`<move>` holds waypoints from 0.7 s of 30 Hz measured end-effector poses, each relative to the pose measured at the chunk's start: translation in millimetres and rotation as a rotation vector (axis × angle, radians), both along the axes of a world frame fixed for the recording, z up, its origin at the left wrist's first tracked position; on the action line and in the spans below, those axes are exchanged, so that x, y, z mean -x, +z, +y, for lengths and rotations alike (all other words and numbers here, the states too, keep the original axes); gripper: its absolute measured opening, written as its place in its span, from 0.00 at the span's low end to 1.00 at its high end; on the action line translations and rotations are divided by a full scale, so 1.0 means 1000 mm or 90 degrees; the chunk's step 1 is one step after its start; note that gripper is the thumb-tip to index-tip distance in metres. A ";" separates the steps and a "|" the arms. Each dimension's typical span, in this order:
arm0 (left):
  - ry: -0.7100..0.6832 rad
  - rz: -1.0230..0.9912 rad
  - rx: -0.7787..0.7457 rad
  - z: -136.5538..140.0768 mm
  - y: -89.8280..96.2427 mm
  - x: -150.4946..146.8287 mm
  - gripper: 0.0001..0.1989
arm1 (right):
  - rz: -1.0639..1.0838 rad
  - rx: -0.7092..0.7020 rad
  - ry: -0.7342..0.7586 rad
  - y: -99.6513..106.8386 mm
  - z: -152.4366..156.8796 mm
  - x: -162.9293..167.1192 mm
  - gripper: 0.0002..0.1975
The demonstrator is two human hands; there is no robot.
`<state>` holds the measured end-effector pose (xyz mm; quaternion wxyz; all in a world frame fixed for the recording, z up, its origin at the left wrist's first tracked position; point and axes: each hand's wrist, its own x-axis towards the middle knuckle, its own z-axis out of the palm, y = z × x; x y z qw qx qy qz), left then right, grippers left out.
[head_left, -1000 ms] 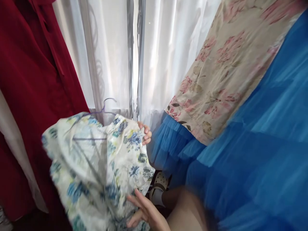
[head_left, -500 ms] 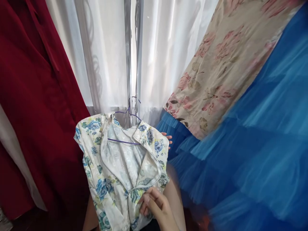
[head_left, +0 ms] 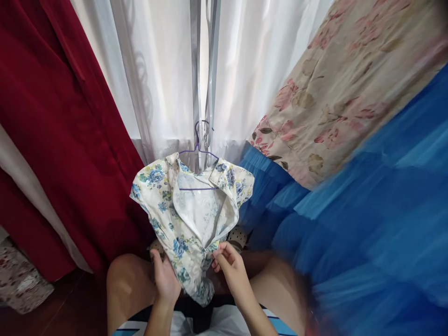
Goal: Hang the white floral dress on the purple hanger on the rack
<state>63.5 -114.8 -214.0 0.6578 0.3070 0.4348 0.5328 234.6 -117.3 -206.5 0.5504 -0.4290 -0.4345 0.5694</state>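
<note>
A short-sleeved white blouse (head_left: pixel 180 245) with blue and green flowers hangs on a purple wire hanger (head_left: pixel 198 148), its neck facing me and gaping above a closure at the chest. My left hand (head_left: pixel 167 277) holds the blouse's lower left side, the thumb raised and the fingers hidden behind the cloth. My right hand (head_left: pixel 229 263) is closed, thumb and fingertips pinching the front edge just right of the closure. The blouse's lower end bunches together between my hands, over my lap.
White curtains (head_left: pixel 164 84) with grey ribbons (head_left: pixel 195 60) hang ahead. Dark red fabric (head_left: pixel 80 154) hangs at the left, and a floral beige cloth (head_left: pixel 315 107) over blue tulle (head_left: pixel 350 224) at the right. Patterned cloth (head_left: pixel 23 275) lies at lower left. My bare legs (head_left: pixel 128 280) are bent below.
My left hand has come from behind the blouse's right shoulder to its lower left side. The blouse stands slightly farther off, and my right hand has moved up to its front edge.
</note>
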 end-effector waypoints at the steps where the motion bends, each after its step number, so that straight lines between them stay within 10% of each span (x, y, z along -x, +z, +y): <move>1: 0.056 0.025 -0.013 -0.005 -0.005 -0.001 0.28 | -0.008 -0.005 -0.016 -0.004 0.001 0.002 0.17; 13: 0.229 0.322 -0.128 -0.002 -0.016 -0.002 0.17 | -0.219 -0.082 0.077 -0.020 0.007 0.012 0.19; 18: 0.562 0.514 -0.279 -0.001 -0.032 0.005 0.31 | -0.140 0.043 0.152 -0.017 0.001 0.011 0.23; 21: 0.434 0.591 -0.408 -0.008 -0.040 -0.007 0.21 | -0.113 0.070 0.185 -0.016 -0.002 0.013 0.23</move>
